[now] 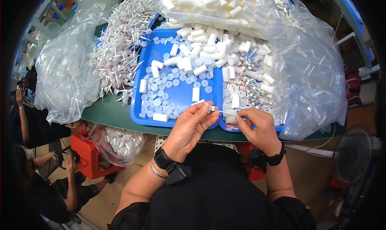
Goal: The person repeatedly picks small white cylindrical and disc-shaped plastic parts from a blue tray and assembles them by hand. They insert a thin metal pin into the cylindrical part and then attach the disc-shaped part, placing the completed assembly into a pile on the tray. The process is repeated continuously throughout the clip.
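Note:
My left hand (192, 125) is in front of a blue tray (138, 85), its thumb and index finger closed on a small whitish piece, partly hidden by the fingertips. From that piece a thin white stick (226, 112) runs to the right. My right hand (259, 127) pinches the stick's other end between thumb and fingers. Translucent bluish discs (175, 83) with centre holes lie scattered in the tray, along with white cylinders (196, 94). Beside it, under my right hand, another blue tray (278, 128) holds thin sticks with red bits (243, 81) and more white cylinders.
A heap of disc-tipped sticks (116, 53) lies at the left. Clear plastic bags (66, 73) flank the trays; a bag of white cylinders (225, 7) sits behind. Below the table edge are a red stool (86, 153) and a fan (353, 155). Other people sit at left.

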The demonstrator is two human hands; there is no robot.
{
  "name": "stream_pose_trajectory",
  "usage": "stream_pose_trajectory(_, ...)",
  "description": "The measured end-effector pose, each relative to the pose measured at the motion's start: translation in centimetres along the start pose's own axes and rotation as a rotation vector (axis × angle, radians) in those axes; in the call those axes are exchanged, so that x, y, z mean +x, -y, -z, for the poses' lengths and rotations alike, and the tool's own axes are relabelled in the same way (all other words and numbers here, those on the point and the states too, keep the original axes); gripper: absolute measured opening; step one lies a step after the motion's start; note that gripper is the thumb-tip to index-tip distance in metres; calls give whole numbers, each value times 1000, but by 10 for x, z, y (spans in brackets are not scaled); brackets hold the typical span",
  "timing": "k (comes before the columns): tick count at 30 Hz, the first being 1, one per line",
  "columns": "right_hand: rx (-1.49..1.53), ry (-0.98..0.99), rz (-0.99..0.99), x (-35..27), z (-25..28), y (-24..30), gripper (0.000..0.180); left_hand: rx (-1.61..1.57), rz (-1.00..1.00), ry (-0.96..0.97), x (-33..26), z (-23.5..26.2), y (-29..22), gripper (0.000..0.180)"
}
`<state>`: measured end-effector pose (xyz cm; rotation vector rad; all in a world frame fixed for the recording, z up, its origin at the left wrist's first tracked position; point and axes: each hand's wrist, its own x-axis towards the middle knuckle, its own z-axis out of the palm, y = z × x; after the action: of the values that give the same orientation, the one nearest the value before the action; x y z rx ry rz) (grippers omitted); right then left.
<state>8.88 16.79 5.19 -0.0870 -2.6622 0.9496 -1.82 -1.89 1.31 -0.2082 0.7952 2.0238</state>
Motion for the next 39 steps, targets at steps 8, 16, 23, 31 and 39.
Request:
stream_pose_trajectory(8, -34, -12, 77, 3, -2, 3, 8, 35, 3, 12, 1, 4, 5, 27)
stream_pose_trajectory(16, 749, 311, -581, 4, -12, 6, 15, 201, 61, 75, -5, -1, 7, 33)
stream_pose_trajectory(23, 491, 281, -417, 7, -21, 23, 17, 272, -8, 47, -6, 0, -1, 32)
stream_pose_trajectory(31, 256, 7, -207, 6, 6, 7, 25, -100, -548, 159, 13, 49, -181, 42)
stream_pose_trajectory(39, -178, -211, -171, 9, 26, -25, 14, 827, -442, -75, -5, 29, -123, 35)
